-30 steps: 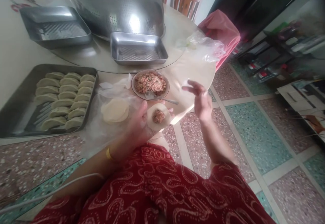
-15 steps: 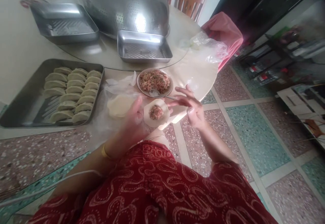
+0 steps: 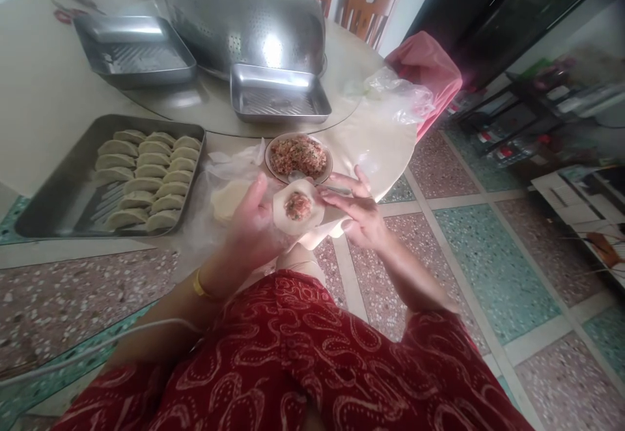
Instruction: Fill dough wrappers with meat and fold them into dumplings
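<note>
A round dumpling wrapper [image 3: 280, 221] with a lump of meat filling [image 3: 298, 206] in its middle rests on the fingers of my left hand [image 3: 251, 229], its thumb raised at the left edge. My right hand [image 3: 359, 213] reaches in from the other side, fingers stretched and apart; the fingertips are at the wrapper's right edge, and I cannot make out whether they grip it. Just beyond, a bowl [image 3: 268, 164] holds chopped meat filling [image 3: 300, 156]. A spoon [image 3: 295, 176] lies in it, its handle mostly hidden. Left of my left hand, a stack of wrappers [image 3: 227, 202] sits on plastic.
A large metal tray [image 3: 63, 206] at left carries rows of folded dumplings [image 3: 155, 169]. Two smaller metal trays [image 3: 280, 118] [image 3: 141, 78] and a big perforated steel dome [image 3: 244, 24] stand farther back. A clear plastic bag [image 3: 403, 96] lies near the table's right edge.
My right hand has moved left and down from near the spoon handle to the wrapper's edge. The wrapper has shifted slightly up and left. The view has shifted a little.
</note>
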Motion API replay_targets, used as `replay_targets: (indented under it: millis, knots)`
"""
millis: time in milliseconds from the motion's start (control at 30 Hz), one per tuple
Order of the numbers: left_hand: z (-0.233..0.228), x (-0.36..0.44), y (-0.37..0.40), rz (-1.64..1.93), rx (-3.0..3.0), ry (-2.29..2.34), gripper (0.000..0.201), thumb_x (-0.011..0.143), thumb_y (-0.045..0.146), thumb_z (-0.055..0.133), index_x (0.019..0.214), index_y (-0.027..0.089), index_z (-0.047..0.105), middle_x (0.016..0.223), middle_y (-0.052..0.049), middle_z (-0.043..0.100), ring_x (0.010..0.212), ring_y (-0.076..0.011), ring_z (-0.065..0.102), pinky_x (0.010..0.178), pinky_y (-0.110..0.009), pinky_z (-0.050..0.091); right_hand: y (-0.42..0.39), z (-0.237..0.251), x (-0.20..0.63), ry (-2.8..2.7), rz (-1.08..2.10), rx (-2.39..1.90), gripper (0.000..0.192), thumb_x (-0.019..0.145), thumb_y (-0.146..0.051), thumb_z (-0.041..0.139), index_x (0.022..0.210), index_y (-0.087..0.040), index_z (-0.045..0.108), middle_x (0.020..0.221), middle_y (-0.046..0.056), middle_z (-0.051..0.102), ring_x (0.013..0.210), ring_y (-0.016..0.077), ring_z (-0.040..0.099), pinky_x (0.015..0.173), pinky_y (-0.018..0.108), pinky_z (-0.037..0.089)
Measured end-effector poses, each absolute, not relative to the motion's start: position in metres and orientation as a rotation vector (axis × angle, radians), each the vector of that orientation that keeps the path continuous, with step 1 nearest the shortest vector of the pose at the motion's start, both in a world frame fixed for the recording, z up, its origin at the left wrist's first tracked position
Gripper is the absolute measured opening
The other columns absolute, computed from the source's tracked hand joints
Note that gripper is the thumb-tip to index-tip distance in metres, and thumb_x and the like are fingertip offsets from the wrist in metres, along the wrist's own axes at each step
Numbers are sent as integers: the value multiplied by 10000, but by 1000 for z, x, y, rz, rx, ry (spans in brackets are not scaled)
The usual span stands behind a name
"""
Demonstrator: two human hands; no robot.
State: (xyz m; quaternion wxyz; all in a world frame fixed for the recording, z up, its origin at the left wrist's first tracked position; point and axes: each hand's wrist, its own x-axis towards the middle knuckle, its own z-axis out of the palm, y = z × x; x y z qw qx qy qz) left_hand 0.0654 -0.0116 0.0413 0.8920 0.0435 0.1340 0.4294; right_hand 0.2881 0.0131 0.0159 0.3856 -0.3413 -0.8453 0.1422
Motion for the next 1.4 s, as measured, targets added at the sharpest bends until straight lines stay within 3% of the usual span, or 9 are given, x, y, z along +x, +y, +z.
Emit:
replay_targets:
  millis: [233, 367, 467, 600, 800, 900, 967, 1167, 1400]
  knots:
    - [42, 69, -11, 868, 117, 284, 728, 977, 648, 267, 1458, 136, 455, 1266, -140, 681, 1328, -322, 548, 1110, -453, 461, 10, 15, 288, -2084, 382, -921, 547, 829, -842, 385, 1025, -460, 724, 946, -51, 757, 1237, 279, 610, 1248, 634, 228]
    - [34, 66, -7, 864, 145, 310, 717, 980, 627, 302, 1456, 110, 441, 1314, -165, 653, 1342, -319, 535, 1118, -448, 449, 29, 16, 308, -1958, 209, -914, 557, 952, -710, 255, 1048, -406, 713, 890, -25, 735, 1162, 260, 639, 1230, 632, 252]
    - [25, 63, -3, 873, 162, 316, 730, 975, 629, 313, 1468, 104, 429, 1330, -170, 643, 1370, -310, 509, 1129, -437, 437, 62, 8, 342, -1856, 51, -1236, 543, 1010, -563, 234, 1134, -289, 687, 1025, 38, 737, 1258, 277, 577, 1213, 617, 254]
    - [18, 65, 1, 887, 148, 325, 726, 960, 630, 358, 1480, 128, 426, 1341, -163, 634, 1404, -323, 466, 1138, -448, 428, 104, -17, 380, -1915, -23, -1575, 572, 991, -550, 228, 1038, -232, 701, 1218, 88, 702, 1306, 331, 539, 1170, 661, 259]
    - [20, 72, 5, 906, 87, 361, 694, 978, 610, 328, 1487, 149, 421, 1323, -153, 643, 1378, -328, 495, 1129, -470, 431, 107, -23, 381, -1953, -68, -1505, 560, 1012, -547, 230, 1071, -251, 703, 1247, 58, 695, 1358, 288, 504, 1226, 627, 178]
    - [22, 78, 4, 901, 64, 383, 666, 996, 598, 294, 1457, 146, 457, 1294, -152, 661, 1314, -310, 560, 1096, -452, 462, 82, -2, 356, -1843, 16, -1371, 537, 1022, -558, 258, 1239, -249, 640, 1177, 62, 734, 1387, 300, 482, 1206, 657, 215]
    - [22, 84, 3, 862, 58, 393, 651, 1007, 590, 272, 1410, 134, 504, 1260, -158, 679, 1264, -297, 602, 1054, -436, 498, 61, 13, 332, -1865, 188, -1203, 473, 1037, -527, 285, 1325, -292, 579, 1172, 21, 747, 1410, 253, 471, 1223, 614, 238]
    - [21, 95, -2, 826, 79, 310, 676, 1021, 575, 200, 1178, 113, 668, 1155, -115, 732, 1228, -264, 627, 955, -323, 553, 28, 39, 265, -2262, 482, -835, 520, 1010, -617, 264, 1174, -346, 676, 1122, -31, 758, 1415, 241, 483, 1281, 586, 166]
    - [24, 87, -4, 839, 161, 283, 773, 1018, 577, 67, 975, 184, 732, 664, -16, 699, 906, -193, 734, 814, -283, 567, 30, 37, 247, -2395, 529, -822, 525, 1012, -614, 247, 1311, -353, 590, 1084, -20, 776, 1446, 244, 442, 1256, 577, 266]
